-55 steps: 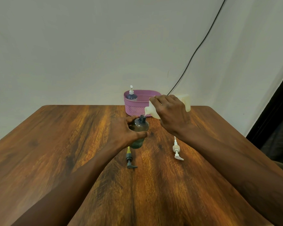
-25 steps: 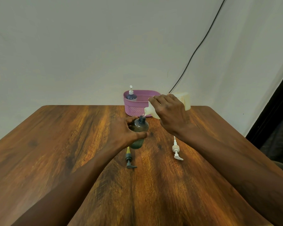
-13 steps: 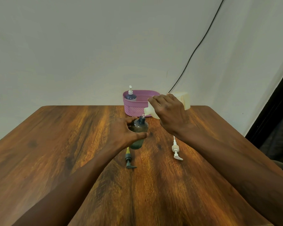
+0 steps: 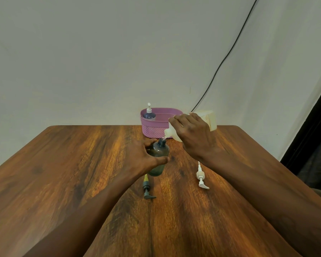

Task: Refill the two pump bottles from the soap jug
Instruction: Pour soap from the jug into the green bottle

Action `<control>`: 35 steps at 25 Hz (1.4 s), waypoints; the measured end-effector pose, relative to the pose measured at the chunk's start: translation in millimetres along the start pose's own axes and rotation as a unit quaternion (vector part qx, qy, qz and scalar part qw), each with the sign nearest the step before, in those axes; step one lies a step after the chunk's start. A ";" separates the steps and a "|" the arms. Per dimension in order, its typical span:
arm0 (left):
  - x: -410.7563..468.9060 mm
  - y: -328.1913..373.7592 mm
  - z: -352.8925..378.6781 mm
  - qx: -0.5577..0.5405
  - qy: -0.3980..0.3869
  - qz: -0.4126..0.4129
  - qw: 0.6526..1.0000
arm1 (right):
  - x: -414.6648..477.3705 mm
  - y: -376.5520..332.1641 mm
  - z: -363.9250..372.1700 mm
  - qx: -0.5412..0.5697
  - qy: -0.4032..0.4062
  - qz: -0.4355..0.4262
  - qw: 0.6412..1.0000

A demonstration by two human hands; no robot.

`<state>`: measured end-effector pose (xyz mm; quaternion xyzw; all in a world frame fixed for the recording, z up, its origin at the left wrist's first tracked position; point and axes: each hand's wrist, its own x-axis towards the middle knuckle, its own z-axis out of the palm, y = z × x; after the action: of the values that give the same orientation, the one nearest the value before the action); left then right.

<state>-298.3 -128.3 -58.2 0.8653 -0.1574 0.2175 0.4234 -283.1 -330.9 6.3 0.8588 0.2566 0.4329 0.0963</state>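
So I've got a big wooden surface (image 4: 63, 182) in front of me, running out to a plain wall with a black cable (image 4: 228, 52) hanging down it. At the far edge sits a pink basket (image 4: 152, 130), and inside its left end there's a dark pump bottle (image 4: 149, 115) standing upright with its white pump on.

My right hand (image 4: 193, 138) is wrapped around the cream soap jug (image 4: 208, 119), tipped over so the spout points down and left, right above the open neck of the grey bottle (image 4: 158, 154). There's a little clear stream going from spout to neck. My left hand (image 4: 141, 158) is closed around that grey bottle from the left side, thumb across the front, keeping it standing on the surface just near of the basket.

Two loose pumps are lying flat: the white pump (image 4: 201, 178) to the right, under my right wrist, and the grey pump (image 4: 147, 190) with a yellowish tube, just near of the grey bottle.
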 end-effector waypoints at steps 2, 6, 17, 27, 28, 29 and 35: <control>1.0 0.8 -0.6 0.000 0.002 -0.003 1.000 | 1.0 0.8 -0.5 -0.002 -0.003 0.002 1.000; 1.9 2.0 -0.6 0.000 -0.003 -0.006 1.000 | 2.3 1.8 -0.3 -0.007 -0.008 -0.001 1.000; 2.6 0.9 -0.4 0.001 0.004 0.003 1.000 | 1.9 4.5 2.0 -0.010 -0.005 -0.005 1.000; 1.8 0.2 0.5 0.009 0.002 -0.008 1.000 | 3.8 0.5 -3.2 -0.014 -0.023 -0.004 1.000; 1.6 -0.4 0.5 0.010 0.002 -0.008 1.000 | 4.1 0.4 -4.1 -0.015 -0.022 -0.004 1.000; 1.5 -0.8 0.5 0.010 0.002 -0.007 1.000 | 4.3 0.2 -4.6 -0.015 -0.022 -0.004 1.000; 1.9 -1.3 0.7 0.005 0.003 -0.007 1.000 | 4.7 -0.2 -5.4 -0.016 -0.025 -0.006 1.000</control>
<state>-295.9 -128.3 -58.4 0.8679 -0.1488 0.2175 0.4211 -285.1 -328.7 12.8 0.8662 0.2523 0.4145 0.1190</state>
